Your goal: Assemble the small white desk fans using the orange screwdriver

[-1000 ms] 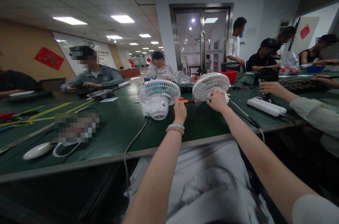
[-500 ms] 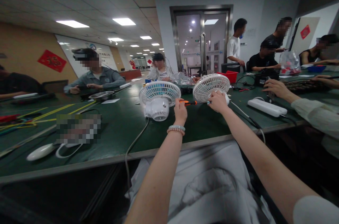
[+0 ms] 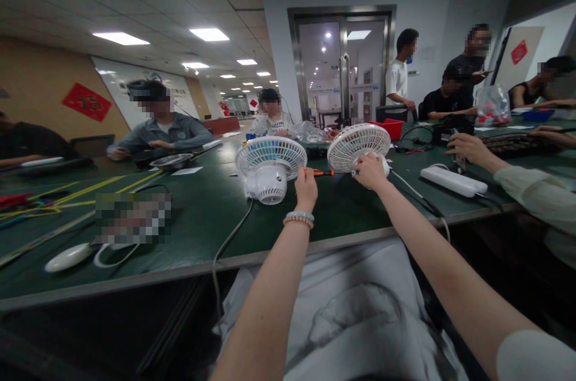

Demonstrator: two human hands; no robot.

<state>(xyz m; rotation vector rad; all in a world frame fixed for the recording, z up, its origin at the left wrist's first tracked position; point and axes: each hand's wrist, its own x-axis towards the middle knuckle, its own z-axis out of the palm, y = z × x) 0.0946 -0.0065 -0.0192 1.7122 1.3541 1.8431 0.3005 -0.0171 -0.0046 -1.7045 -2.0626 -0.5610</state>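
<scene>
Head view — green table (image 3: 189, 219), office, glass door (image 3: 344, 66).

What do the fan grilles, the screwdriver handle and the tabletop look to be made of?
Left fan and right fan: the grilles look like moulded white plastic, thin ribs, matte sheen. Screwdriver, gripped by the left hand: orange and black handle, probably plastic or rubber. Table: dark green surface with a soft glare, maybe a mat or laminate; the edge strip looks metallic.
</scene>
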